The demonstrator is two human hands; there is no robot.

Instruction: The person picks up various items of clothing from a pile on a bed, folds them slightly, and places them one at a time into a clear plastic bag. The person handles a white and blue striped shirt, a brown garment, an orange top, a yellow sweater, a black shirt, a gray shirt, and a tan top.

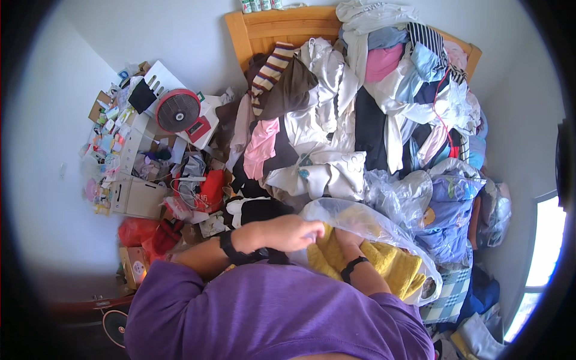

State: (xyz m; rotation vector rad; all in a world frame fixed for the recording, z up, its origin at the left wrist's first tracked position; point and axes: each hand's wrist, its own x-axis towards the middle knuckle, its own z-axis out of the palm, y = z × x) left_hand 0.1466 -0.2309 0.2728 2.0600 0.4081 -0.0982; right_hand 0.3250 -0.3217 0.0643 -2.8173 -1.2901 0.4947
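Two grips, clear bag (393, 223)
My left grip (289, 233) curled at its edge, right grip (348, 238) inside, holds unclear; tugging might tear it.

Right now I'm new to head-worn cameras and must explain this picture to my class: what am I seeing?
No machine here: a person works bare-handed. A fisheye camera on their head looks down, so straight edges bend and their purple shirt fills the bottom. Ahead, heaped white, pink and dark clothes lie before an orange-brown wooden headboard. The curled left hand is at the opening of a clear plastic bag; exactly what it grips is unclear. The right hand reaches in against mustard-yellow textured fabric, its fingertips hidden.
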